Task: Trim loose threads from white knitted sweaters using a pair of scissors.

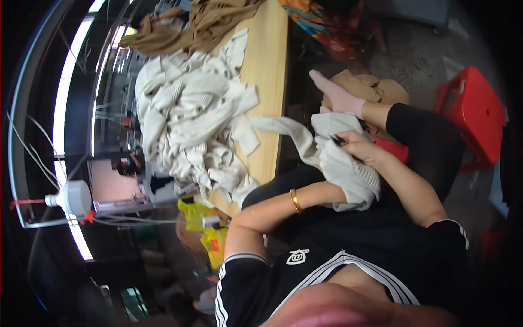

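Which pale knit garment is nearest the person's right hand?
The off-white garment touching the right hand, with the left forearm reaching into it; the other pale garments lie heaped on the table.

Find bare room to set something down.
The pale wooden table shows a bare strip beside heaped white knitted garments, crossed by a white sleeve; the red plastic stool looks bare. Crowded: beneath those garments and crumpled brown fabric.

white emblem [297, 257], on black shirt [348, 235], no readable words
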Demonstrator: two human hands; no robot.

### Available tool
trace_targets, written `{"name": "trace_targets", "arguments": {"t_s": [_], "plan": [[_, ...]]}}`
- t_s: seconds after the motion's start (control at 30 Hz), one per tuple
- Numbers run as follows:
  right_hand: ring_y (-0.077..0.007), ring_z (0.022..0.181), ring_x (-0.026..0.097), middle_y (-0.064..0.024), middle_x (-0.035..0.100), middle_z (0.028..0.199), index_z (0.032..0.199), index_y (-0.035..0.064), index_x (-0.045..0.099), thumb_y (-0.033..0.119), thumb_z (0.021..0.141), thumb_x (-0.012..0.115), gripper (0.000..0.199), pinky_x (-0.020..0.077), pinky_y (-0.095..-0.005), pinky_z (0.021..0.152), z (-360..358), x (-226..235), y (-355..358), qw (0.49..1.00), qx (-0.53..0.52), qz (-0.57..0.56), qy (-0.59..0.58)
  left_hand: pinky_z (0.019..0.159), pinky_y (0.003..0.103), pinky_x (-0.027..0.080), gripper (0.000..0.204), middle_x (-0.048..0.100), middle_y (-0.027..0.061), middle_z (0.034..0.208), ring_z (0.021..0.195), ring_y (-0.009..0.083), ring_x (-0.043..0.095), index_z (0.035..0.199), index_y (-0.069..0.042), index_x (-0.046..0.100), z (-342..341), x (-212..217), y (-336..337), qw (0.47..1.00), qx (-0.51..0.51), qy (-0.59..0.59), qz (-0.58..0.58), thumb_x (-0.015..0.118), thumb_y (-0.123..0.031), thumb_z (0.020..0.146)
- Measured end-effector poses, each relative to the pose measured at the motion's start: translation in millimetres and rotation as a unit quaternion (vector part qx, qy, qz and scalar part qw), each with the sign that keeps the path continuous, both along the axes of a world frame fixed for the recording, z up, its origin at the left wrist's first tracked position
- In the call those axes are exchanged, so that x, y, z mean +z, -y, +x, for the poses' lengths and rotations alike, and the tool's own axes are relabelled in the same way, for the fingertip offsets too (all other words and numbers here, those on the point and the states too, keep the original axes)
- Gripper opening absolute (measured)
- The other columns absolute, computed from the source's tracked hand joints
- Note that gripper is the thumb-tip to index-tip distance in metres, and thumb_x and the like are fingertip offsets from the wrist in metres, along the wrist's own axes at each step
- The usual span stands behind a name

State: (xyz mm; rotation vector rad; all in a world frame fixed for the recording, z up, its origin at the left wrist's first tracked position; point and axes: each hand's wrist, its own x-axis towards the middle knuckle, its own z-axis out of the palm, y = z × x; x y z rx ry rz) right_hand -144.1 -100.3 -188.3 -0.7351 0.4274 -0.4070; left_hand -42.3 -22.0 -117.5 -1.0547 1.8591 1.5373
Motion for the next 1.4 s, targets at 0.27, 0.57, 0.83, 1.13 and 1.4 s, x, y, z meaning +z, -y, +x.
{"name": "trace_targets", "arguments": {"t_s": [0.27,0.57,0.83,1.13,1.4], "plan": [[-0.0091,0.071,0.061,-0.0021,0.063,0.084,0.111,0.0002,0.060,0.022,0.092,0.058,0.029,0.0511,-0.0235,0.063,-16,26,18,0.939,-0.112,0.274,0.177,0.089,0.040,0.046,0.033,0.065,0.0186,0.102,0.099,0.0355,0.061,0.107,0.002,0.063,9,122,31,0.979,0.057,-0.003,-0.193,0.063,-0.022,0.084],[-0.0172,0.109,0.055,-0.0077,0.055,0.122,0.140,0.0037,0.036,0.057,0.069,0.073,0.096,0.0485,-0.0310,0.094,-1,-16,24,0.937,-0.153,0.192,0.248,0.096,0.065,0.038,0.063,0.052,0.0241,0.129,0.122,0.0500,0.045,0.137,-0.010,0.046,14,181,7,0.740,0.231,-0.627,-0.074,0.040,-0.056,0.095],[-0.0265,0.118,0.054,-0.0091,0.057,0.128,0.134,0.0119,0.050,0.065,0.083,0.047,0.074,0.0440,-0.0421,0.102,-33,-15,10,0.944,-0.132,0.239,0.187,0.100,0.074,0.025,0.038,0.057,0.0101,0.127,0.120,0.0404,0.050,0.133,-0.025,0.052,17,193,-9,0.684,0.298,-0.663,-0.067,0.048,-0.036,0.097],[-0.0228,0.120,0.053,-0.0053,0.055,0.131,0.136,0.0203,0.048,0.062,0.078,0.054,0.072,0.0423,-0.0393,0.103,-28,5,5,0.947,-0.227,0.227,0.018,0.100,0.074,0.024,0.037,0.061,0.0054,0.122,0.116,0.0351,0.054,0.129,-0.026,0.055,39,191,-6,0.698,0.199,-0.674,-0.138,0.057,-0.029,0.093],[-0.0280,0.120,0.051,-0.0121,0.056,0.129,0.130,0.0112,0.053,0.052,0.082,0.054,0.063,0.0407,-0.0414,0.104,-26,4,8,0.941,-0.107,0.248,0.207,0.103,0.063,0.028,0.050,0.048,0.0027,0.138,0.125,0.0309,0.044,0.132,-0.023,0.051,74,223,-20,0.687,0.231,-0.629,-0.282,0.065,-0.033,0.086]]}}
